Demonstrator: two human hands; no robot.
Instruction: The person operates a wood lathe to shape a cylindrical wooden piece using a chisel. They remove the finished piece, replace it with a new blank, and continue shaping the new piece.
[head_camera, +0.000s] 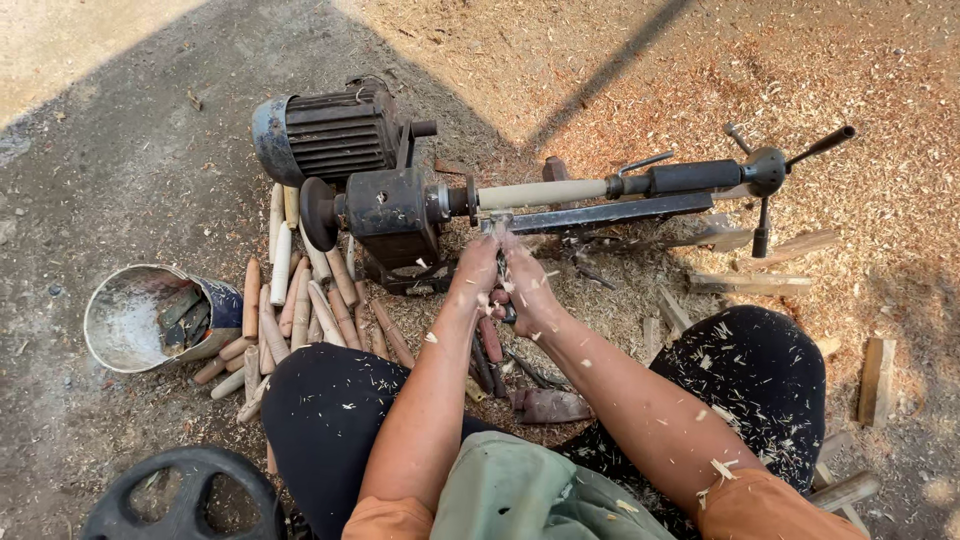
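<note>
A pale wooden rod (540, 193) is clamped lengthwise in a small dark lathe (395, 205) on the ground. My left hand (474, 272) and my right hand (528, 285) are side by side just in front of the rod's left end. Both grip one metal turning tool (498, 262), whose tip reaches the rod at the tool rest. Its handle is hidden between my palms. Wood shavings cling to both forearms and to my black trousers.
An electric motor (325, 135) sits behind the lathe. Several turned wooden sticks (300, 300) lie left of my knee, beside a tipped metal bucket (135, 320). Spare chisels (545, 403) lie between my legs. Sawdust (800, 80) covers the ground right; a black wheel (185, 495) is bottom left.
</note>
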